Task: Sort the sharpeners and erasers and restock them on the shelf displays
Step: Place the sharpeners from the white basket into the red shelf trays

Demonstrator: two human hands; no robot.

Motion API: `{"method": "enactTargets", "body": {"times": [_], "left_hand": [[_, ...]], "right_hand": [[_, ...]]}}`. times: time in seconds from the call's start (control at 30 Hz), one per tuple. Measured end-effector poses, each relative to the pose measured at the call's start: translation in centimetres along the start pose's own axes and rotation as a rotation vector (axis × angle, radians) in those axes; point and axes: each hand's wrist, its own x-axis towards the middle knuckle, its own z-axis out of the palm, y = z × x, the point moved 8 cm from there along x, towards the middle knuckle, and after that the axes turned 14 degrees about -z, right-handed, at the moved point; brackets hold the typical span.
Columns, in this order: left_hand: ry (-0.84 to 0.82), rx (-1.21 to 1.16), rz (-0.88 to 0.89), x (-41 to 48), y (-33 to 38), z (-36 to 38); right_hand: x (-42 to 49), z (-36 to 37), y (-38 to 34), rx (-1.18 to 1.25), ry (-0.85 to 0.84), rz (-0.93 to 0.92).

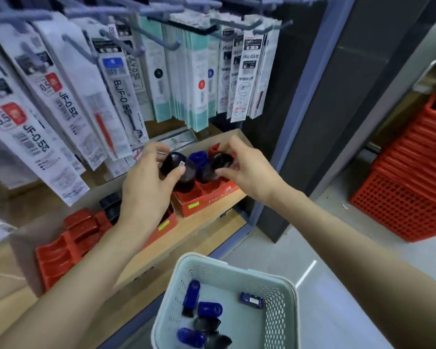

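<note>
Left hand point(146, 190) grips dark sharpener point(186, 173); right hand point(247, 172) pinches second sharpener point(222, 160) above red tray point(209, 201)

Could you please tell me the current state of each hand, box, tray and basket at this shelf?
left hand: grips a dark sharpener over the right box.
right hand: pinches a second dark sharpener over the same box.
right box: partly filled, front slots empty.
left tray: partly filled, front slots empty.
basket: holds several blue and dark sharpeners.
red crates: stacked.
</note>
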Motion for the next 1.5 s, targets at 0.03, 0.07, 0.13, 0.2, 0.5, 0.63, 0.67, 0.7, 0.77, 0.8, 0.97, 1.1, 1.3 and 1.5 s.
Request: {"method": "enactTargets", "body": {"times": [0.03, 0.07, 0.13, 0.2, 0.5, 0.63, 0.67, 0.7, 0.77, 0.8, 0.97, 1.1, 1.3, 1.5], "left_hand": [[-0.014, 0.062, 0.013, -0.1, -0.2, 0.1], [-0.03, 0.139, 0.041, -0.4, -0.3, 0.5], [-0.054, 0.297, 0.118, -1.2, -0.4, 1.5], [-0.058, 0.393, 0.192, -1.6, -0.2, 2.7], [0.033, 0.552, 0.248, -1.3, -0.5, 4.7], [0.081, 0.577, 0.223, -1.3, -1.0, 4.7], [0.089, 0.576, 0.216, -1.3, -1.0, 4.7], [0.097, 0.573, 0.207, -1.3, -1.0, 4.7], [0.091, 0.559, 0.177, -1.3, -1.2, 4.7], [0.08, 0.548, 0.157, -1.2, -1.3, 4.8], [0.093, 0.518, 0.16, -1.1, -1.3, 4.7], [0.099, 0.536, 0.194, -1.2, -1.3, 4.9], [0.097, 0.467, 0.173, -1.1, -1.0, 4.1], [-0.321, 0.075, 0.342, -5.1, 0.1, 4.3]], "right_hand": [[0.2, 0.4, -0.2, 0.001, 0.03, -0.017], [0.3, 0.4, -0.3, 0.022, 0.08, -0.018], [0.3, 0.0, 0.0, 0.078, 0.177, 0.0], [0.1, -0.3, 0.3, 0.106, 0.207, 0.006], [-1.8, -3.7, 2.4, 0.108, 0.336, 0.039], [-1.6, -5.6, 4.5, 0.067, 0.47, 0.084], [-1.3, -5.6, 5.0, 0.027, 0.458, 0.088], [-0.9, -5.5, 5.4, -0.022, 0.428, 0.083], [0.4, -4.9, 6.2, -0.115, 0.343, 0.053], [1.0, -4.5, 6.6, -0.152, 0.301, 0.035], [3.8, -2.4, 8.9, -0.262, 0.07, -0.012], [4.8, -1.7, 9.4, -0.323, -0.108, -0.056], [4.0, -0.2, 9.2, -0.434, -0.208, -0.027], [-5.3, -3.6, 5.3, 0.201, 0.505, 0.092]]}}
